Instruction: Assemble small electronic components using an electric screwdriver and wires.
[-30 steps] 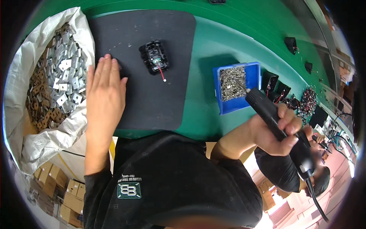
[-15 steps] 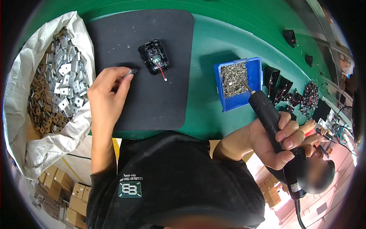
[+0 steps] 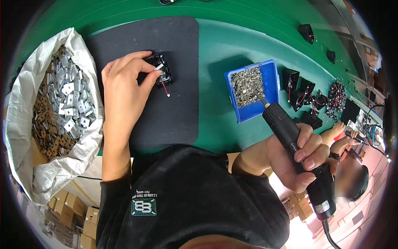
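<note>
My left hand (image 3: 126,85) pinches a small silver metal bracket (image 3: 159,67) between thumb and fingertips. It is at a black plastic housing (image 3: 168,78) on the dark mat, and my fingers cover the housing's left part. A short red wire (image 3: 166,89) with a white plug hangs from the housing. My right hand (image 3: 299,159) grips a black electric screwdriver (image 3: 282,122), its cord running down. The bit points into the blue box (image 3: 272,85), at the heap of silver screws (image 3: 247,86). Whether a screw sits on the tip is too small to tell.
A white woven sack (image 3: 89,145) full of metal brackets (image 3: 72,99) stands at the left. Black housings (image 3: 296,89) and a pile of wired parts (image 3: 336,97) lie on the green table (image 3: 215,45) at the right. Beyond them a co-worker's hands (image 3: 344,135) are busy.
My left hand has moved right and up with the bracket, from the bare mat to the housing. The screwdriver's bit has moved from the box's near side into the screws.
</note>
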{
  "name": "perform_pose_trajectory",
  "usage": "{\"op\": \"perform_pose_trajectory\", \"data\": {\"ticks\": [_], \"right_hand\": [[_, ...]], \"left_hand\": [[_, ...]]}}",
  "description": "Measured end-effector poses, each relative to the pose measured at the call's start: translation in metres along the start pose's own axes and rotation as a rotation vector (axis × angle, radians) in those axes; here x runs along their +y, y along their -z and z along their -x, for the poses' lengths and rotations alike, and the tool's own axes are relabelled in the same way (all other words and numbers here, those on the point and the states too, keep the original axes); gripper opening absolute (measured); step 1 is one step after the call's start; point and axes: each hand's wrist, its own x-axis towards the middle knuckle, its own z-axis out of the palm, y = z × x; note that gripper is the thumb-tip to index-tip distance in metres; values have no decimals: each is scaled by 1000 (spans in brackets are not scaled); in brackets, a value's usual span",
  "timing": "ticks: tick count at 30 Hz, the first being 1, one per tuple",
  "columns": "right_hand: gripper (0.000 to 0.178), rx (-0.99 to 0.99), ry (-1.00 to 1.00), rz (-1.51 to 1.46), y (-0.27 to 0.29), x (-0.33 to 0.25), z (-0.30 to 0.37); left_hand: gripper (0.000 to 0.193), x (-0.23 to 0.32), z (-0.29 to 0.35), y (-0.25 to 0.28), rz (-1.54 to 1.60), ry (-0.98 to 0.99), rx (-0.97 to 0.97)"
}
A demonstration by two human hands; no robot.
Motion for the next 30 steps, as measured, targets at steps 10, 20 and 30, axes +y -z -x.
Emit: {"op": "perform_pose_trajectory", "data": {"ticks": [10,20,30], "right_hand": [[48,-7,-2,-98,-21,-3,-2],[42,-68,-163,-306,-33,9,-1],[44,-81,-193,-449,-47,15,-5]], "left_hand": [[38,-1,-21,-1,423,258,-118],[45,-2,-7,6,447,53,14],[46,37,24,0,521,-119,-12]]}}
